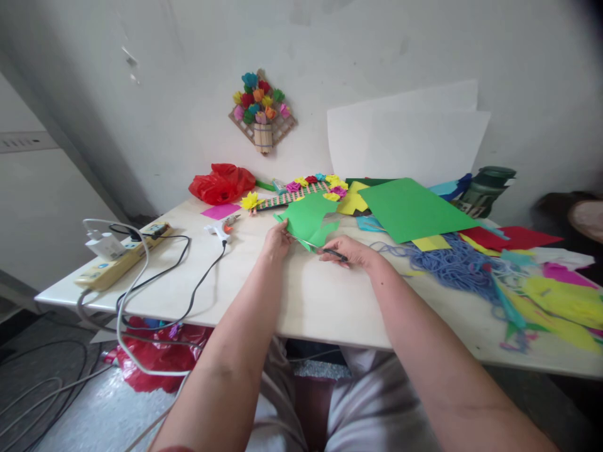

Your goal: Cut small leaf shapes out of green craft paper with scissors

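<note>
My L hand (277, 240) is pinching green paper (306, 216), my R hand (355, 252) holding scissors (335, 254) nr its near edge, cut prob. unfinished, w/ the lg green sheet (417, 210) apparently uncut.

Left hand (279, 240) holds green paper (305, 215); right hand (353, 252) holds scissors (335, 254), blades at paper's near edge. Left of grip, glue gun (218, 231); right, blue yarn (443, 267); beyond, flower-trimmed striped piece (277, 201).
</note>
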A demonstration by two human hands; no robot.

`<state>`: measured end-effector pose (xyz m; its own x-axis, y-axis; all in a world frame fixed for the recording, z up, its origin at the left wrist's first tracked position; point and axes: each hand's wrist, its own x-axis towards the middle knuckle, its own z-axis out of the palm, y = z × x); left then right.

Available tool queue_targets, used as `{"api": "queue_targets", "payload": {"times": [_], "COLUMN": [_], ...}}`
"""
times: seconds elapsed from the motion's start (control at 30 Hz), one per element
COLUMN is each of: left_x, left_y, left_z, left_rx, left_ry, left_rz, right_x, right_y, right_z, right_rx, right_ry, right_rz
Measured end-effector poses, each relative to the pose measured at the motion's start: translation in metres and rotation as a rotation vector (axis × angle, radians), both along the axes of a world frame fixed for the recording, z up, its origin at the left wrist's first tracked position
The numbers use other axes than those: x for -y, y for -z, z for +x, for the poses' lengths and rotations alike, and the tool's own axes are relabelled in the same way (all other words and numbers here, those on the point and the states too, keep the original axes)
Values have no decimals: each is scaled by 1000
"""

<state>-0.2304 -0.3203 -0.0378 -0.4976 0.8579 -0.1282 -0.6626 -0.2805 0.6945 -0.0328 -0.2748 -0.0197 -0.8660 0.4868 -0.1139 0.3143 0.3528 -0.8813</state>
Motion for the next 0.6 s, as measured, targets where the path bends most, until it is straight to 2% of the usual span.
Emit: {"api": "queue_targets", "payload": {"times": [0.43, 0.6], "left_x": [2, 2], "left_y": [-3, -3], "left_z": [4, 5], "left_rx": [15, 10], "left_ry": [19, 26], "left_rz": [9, 17], "right_x": [0, -3], "right_y": [3, 7], "right_z": [-3, -4], "right_rx": [38, 10], "right_ry": [83, 68], "right_rz": [9, 37]}}
